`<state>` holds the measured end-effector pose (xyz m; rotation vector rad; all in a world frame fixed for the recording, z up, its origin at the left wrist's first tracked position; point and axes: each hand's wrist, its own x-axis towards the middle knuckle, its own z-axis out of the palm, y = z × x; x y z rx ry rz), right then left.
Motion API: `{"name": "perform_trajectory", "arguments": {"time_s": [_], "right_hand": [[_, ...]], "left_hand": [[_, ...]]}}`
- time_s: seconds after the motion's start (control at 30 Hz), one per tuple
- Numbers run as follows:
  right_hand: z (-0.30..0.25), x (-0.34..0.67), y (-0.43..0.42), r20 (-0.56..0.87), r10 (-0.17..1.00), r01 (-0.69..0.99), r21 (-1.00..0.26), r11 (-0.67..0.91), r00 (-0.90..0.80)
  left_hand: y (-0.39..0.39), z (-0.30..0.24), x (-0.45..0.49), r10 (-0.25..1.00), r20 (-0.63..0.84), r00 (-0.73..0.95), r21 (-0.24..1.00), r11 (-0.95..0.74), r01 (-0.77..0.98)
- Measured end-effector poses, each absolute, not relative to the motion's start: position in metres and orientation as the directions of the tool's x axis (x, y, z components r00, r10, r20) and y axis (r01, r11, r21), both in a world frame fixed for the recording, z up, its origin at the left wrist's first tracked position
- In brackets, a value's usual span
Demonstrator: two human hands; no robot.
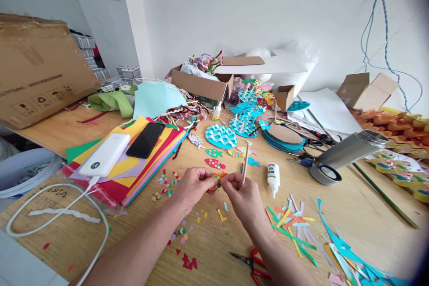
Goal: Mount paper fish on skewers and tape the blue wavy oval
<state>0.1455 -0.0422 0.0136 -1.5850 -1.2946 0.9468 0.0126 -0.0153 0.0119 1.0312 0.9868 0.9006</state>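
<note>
"What are those two hands holding?"

"The left hand [194, 185] is pinching one side of a small orange paper cutout [218, 181], and the right hand [241, 193] is pinching the other. Each grip is pressing narrowly together, with the paper caught between."

"And what's poking up there?"

"A pale wooden stick [246, 163]. It's rising out of the right hand's grip, among the curled fingers. I can't tell the cutout's full outline, as the fingers are covering much of it."

"So where is the cutout?"

"The hands are holding it over the middle of the wooden surface [355, 208]. Just beyond it a spotted red paper fish [215, 163] is lying, then a green paper fish [213, 153], with a striped paper fish [236, 153] and a blue paper fish [254, 161] lying off to the right."

"What's around the right hand?"

"A white glue bottle [273, 176] is lying near it, nozzle pointing toward the person. Paper strips [293, 221] are lying in a tangle closer in, and red-handled scissors [250, 262] are lying by the forearm, partly hidden."

"And on the left?"

"Little paper dots [164, 191] are lying near that hand. Farther out, a white power bank [105, 154] and a black phone [145, 140] are resting on a stack of coloured paper [147, 167]."
</note>
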Motion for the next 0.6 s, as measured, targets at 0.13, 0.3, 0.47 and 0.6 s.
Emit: {"name": "perform_trajectory", "arguments": {"time_s": [0.13,0.3,0.47,0.6], "right_hand": [[0.0122,0.1454,-0.0414,-0.034,0.985,0.333,-0.939,-0.089,0.170],[0.0141,0.1449,-0.0421,-0.058,0.984,0.325,-0.939,-0.110,0.166],[0.0179,0.1446,-0.0443,-0.085,0.984,0.258,-0.958,-0.124,0.157],[0.0166,0.1463,-0.0442,-0.081,0.982,0.233,-0.965,-0.121,0.173]], "left_hand": [[-0.0153,0.0114,0.0121,0.920,-0.225,0.320,0.945,0.287,-0.160],[-0.0146,0.0125,0.0123,0.927,-0.223,0.303,0.945,0.281,-0.166],[-0.0139,0.0118,0.0123,0.939,-0.237,0.249,0.945,0.282,-0.164],[-0.0121,0.0064,0.0111,0.936,-0.234,0.263,0.938,0.289,-0.194]]}}
